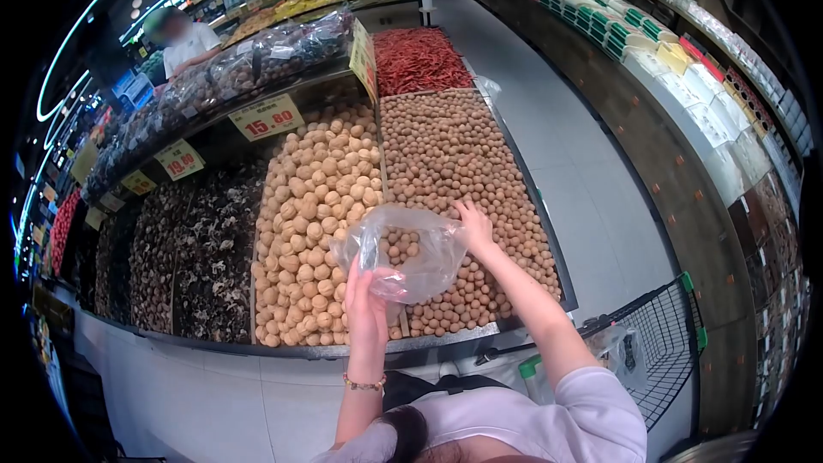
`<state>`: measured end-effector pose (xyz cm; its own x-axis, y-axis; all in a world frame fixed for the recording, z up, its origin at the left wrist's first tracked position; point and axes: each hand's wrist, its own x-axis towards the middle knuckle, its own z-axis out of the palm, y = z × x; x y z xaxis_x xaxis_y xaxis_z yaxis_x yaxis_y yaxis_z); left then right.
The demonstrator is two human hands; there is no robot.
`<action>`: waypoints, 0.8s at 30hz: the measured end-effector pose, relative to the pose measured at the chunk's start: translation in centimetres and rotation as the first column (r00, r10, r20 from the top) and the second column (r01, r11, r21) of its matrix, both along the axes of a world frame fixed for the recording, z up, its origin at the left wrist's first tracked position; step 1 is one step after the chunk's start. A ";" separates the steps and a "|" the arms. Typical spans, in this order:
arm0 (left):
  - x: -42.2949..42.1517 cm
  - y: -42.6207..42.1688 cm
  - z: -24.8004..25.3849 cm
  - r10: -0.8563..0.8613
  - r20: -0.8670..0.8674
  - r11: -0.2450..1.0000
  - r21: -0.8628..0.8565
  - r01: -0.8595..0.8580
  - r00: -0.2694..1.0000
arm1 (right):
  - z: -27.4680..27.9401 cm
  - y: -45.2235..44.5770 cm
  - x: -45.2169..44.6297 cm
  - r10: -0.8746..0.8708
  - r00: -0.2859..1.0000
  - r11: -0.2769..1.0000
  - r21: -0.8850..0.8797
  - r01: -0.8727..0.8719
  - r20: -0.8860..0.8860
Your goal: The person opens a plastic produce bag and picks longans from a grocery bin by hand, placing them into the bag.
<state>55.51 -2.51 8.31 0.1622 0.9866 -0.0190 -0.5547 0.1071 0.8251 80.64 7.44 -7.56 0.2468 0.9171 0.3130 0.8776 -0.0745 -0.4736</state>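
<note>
My left hand [367, 298] is closed on the near left side of a clear plastic bag [429, 270], which hangs with its mouth spread over the bins. Round brown nuts or dried fruits, which look like dried longans [454, 146], show in or through the bag. My right hand [474, 225] reaches into the brown pile just right of the bag, its fingers somewhat apart and bent down onto the pieces. Its fingertips are partly hidden among them. Left of a divider lie pale walnuts [313, 206], beneath and beside the bag.
Dried red chilies [420, 60] fill the bin behind. Dark dried fungus [223, 249] lies further left, under price signs [267, 116]. A black shopping basket or cart [660, 360] stands at the lower right. Packed shelves [686, 77] line the aisle [583, 180]. Another person [189, 43] stands at the back left.
</note>
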 end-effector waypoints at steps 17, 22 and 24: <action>-1.3 -0.4 -0.2 0.014 -0.047 1.000 -0.001 -0.014 0.999 | 2.9 1.9 -0.3 0.081 0.953 0.932 0.360 0.030 -0.291; -1.1 -0.7 -0.1 0.000 -0.050 1.000 -0.018 -0.001 0.999 | 9.0 1.3 -0.6 0.126 0.736 0.983 0.184 -0.002 -0.665; -1.0 -0.7 0.1 -0.007 -0.054 1.000 -0.014 0.006 0.999 | 13.7 -0.8 -1.7 0.182 0.547 0.983 0.165 -0.081 -0.817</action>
<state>54.48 -3.20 8.41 0.1670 0.9851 -0.0419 -0.5087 0.1225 0.8522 78.95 6.65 6.16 0.3216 0.9389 0.1226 0.0915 0.0981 -0.9910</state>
